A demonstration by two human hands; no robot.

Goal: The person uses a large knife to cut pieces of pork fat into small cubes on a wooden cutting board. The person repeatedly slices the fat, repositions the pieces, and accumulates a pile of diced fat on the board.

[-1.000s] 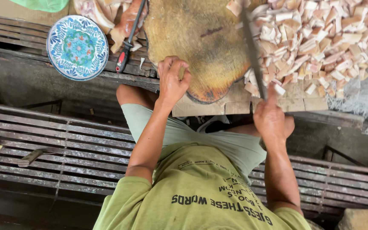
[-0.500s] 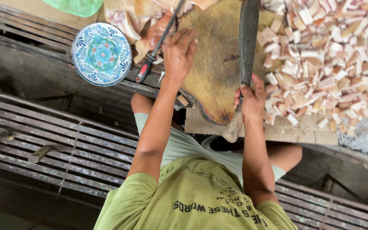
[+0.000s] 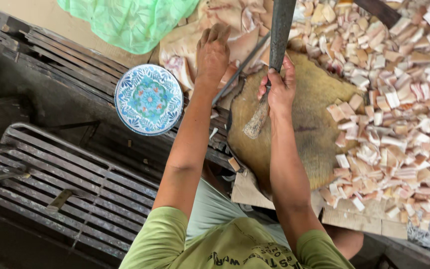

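My right hand [image 3: 277, 89] is closed around the wooden handle of a heavy cleaver [image 3: 280, 27], whose dark blade points away from me over the round wooden chopping block [image 3: 314, 134]. My left hand [image 3: 212, 52] lies palm down on large slabs of raw pork skin and fat [image 3: 235, 30] beyond the block's left edge. A thin dark rod [image 3: 237, 72] lies between the two hands. A big heap of small cut pork pieces [image 3: 399, 104] covers the block's right side and the surface beyond it.
A blue and white flowered plate [image 3: 149, 99] sits on a dark slatted rack [image 3: 65, 55] at the left. A green plastic bag [image 3: 130, 20] lies at the top. Cardboard [image 3: 255, 192] lies under the block. A slatted bench [image 3: 75, 179] stands below left.
My left hand has moved off the block and forward onto the pork slabs. My right hand has slid up the block with the cleaver, now held pointing away from me.
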